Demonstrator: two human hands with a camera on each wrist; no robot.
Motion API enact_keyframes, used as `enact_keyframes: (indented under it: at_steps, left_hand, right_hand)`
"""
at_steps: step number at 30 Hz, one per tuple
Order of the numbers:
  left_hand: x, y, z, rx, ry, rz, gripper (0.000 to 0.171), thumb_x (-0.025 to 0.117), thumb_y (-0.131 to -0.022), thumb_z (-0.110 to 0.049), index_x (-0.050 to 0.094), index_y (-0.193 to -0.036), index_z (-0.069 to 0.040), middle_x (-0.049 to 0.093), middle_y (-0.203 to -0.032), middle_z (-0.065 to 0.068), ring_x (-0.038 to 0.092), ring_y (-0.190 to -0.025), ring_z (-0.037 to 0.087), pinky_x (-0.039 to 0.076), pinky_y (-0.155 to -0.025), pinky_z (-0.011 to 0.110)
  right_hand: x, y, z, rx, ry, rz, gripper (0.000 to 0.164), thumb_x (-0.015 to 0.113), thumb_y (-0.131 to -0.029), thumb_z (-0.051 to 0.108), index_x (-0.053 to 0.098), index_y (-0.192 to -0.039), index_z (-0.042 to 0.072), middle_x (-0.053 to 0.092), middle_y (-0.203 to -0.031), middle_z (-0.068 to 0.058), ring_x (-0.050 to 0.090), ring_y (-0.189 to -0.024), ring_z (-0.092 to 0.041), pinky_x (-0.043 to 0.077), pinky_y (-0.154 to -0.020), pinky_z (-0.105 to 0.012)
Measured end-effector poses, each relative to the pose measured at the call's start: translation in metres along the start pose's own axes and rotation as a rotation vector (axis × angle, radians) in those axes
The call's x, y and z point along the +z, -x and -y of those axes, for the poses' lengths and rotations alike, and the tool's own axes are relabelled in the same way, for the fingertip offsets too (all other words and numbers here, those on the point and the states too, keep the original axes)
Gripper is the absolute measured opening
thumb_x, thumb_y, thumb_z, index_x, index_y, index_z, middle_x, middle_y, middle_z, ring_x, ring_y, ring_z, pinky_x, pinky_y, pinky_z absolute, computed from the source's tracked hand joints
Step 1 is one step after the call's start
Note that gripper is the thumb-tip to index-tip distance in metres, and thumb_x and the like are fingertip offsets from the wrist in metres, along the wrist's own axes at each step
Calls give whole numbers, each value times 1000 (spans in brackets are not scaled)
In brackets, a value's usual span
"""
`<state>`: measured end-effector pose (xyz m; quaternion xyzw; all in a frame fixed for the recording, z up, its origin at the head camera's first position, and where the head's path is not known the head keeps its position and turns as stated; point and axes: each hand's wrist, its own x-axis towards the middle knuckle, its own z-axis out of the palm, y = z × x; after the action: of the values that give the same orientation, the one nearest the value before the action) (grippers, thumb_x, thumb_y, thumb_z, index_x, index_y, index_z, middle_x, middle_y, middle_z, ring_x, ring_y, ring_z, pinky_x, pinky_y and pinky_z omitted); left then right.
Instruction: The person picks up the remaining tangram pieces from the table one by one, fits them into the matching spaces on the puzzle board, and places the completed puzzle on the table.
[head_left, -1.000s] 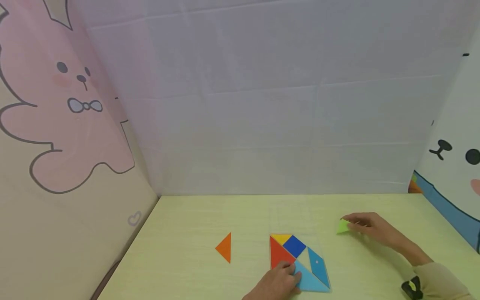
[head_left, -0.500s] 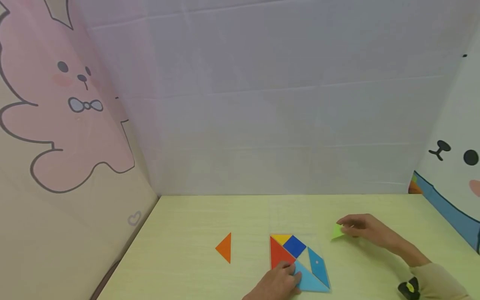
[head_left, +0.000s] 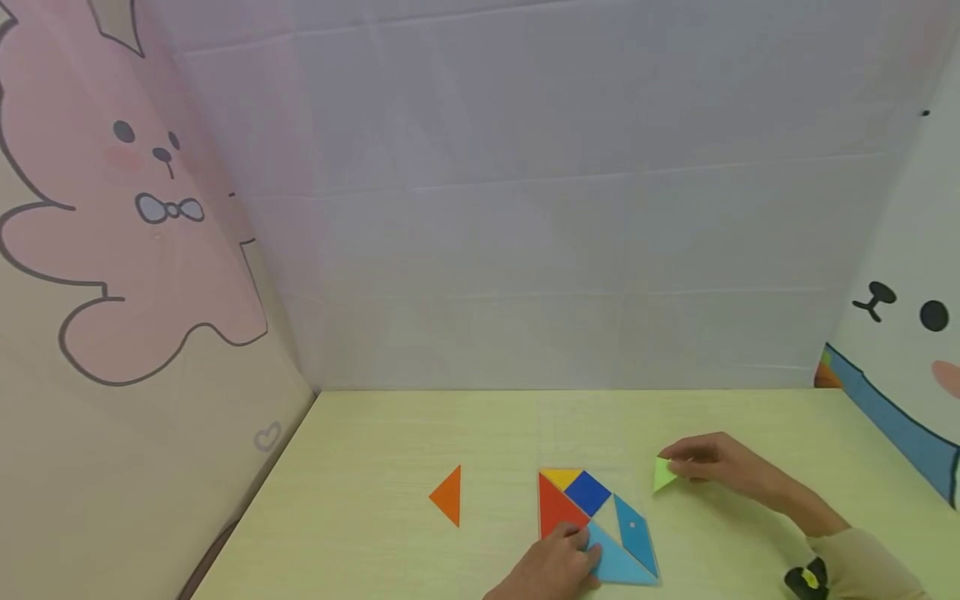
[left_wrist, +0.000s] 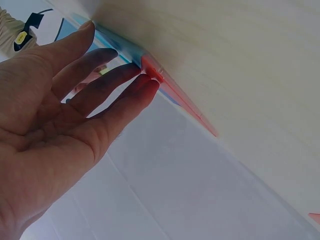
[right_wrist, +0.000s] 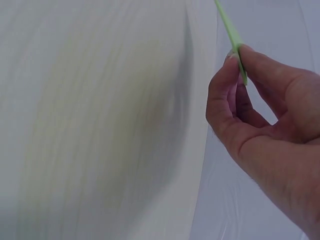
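Note:
In the head view, my right hand (head_left: 712,462) pinches a light green triangular tangram piece (head_left: 662,475) between thumb and fingers. The right wrist view shows this green piece (right_wrist: 232,35) edge-on, held above the table. My left hand (head_left: 553,562) rests its fingertips on the red triangle (head_left: 558,508) and the light blue triangle (head_left: 618,562), hiding part of both. Around them lie a yellow piece (head_left: 561,477), a dark blue square (head_left: 588,493) and a blue parallelogram (head_left: 635,533) with a pale dot. A triangular gap separates the square, parallelogram and light blue triangle.
An orange triangle (head_left: 448,497) lies apart on the pale yellow table (head_left: 360,550), left of the grouped pieces. A white sheet (head_left: 480,208) hangs behind the table's back edge. Printed cartoon panels stand at both sides.
My right hand has moved left and slightly nearer with the green triangle, which has turned a little in its grip. The left hand has stayed in place on the pieces.

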<state>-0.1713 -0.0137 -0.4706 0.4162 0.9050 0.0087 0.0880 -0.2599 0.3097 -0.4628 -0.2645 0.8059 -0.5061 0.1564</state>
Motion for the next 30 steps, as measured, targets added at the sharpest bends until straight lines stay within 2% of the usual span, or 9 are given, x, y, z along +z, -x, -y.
enact_keyframes:
  at_steps: [3, 12, 18, 21, 25, 30]
  left_hand:
    - [1, 2, -2, -3, 10, 8, 34, 64, -101, -40, 71, -128, -22, 66, -104, -11, 52, -94, 1, 46, -81, 10]
    - [6, 9, -6, 1, 12, 11, 36, 65, -99, -41, 70, -130, -23, 67, -107, -11, 52, -95, 0, 46, -81, 10]
    - [9, 17, -5, 15, 22, -9, 34, 66, -99, -41, 72, -127, -22, 66, -103, -11, 51, -92, 1, 45, -79, 10]
    - [9, 21, -2, 22, 39, -29, 33, 66, -100, -39, 72, -127, -20, 66, -104, -10, 51, -92, 2, 46, -80, 11]
    - [8, 24, 1, 31, 55, -38, 34, 67, -100, -37, 72, -129, -19, 68, -109, -8, 52, -95, 3, 48, -82, 12]
    - [7, 27, 1, 10, 71, -12, 36, 68, -99, -37, 71, -131, -20, 68, -120, -7, 55, -103, 4, 51, -86, 15]
  right_hand:
    - [5, 1, 1, -19, -6, 10, 30, 57, -106, 9, 64, -128, -10, 66, -123, -27, 69, -99, -9, 58, -78, -30]
    - [22, 5, 4, -83, 30, -10, 20, 61, -103, 5, 70, -117, -5, 73, -105, -13, 67, -87, -6, 57, -70, -28]
    - [35, 1, 13, -85, 29, 0, 19, 61, -104, 7, 71, -117, -2, 73, -104, -12, 66, -84, -9, 57, -69, -30]
    - [41, -3, 18, -113, 36, 7, 19, 60, -104, 6, 72, -116, -2, 73, -101, -12, 66, -81, -12, 57, -68, -32]
    - [50, -8, 26, -152, 43, 30, 18, 60, -103, 4, 72, -115, -3, 73, -101, -14, 65, -81, -13, 58, -68, -32]
    - [61, -13, 34, -174, 57, 54, 19, 60, -103, 4, 72, -115, -4, 73, -102, -17, 65, -80, -16, 58, -70, -33]
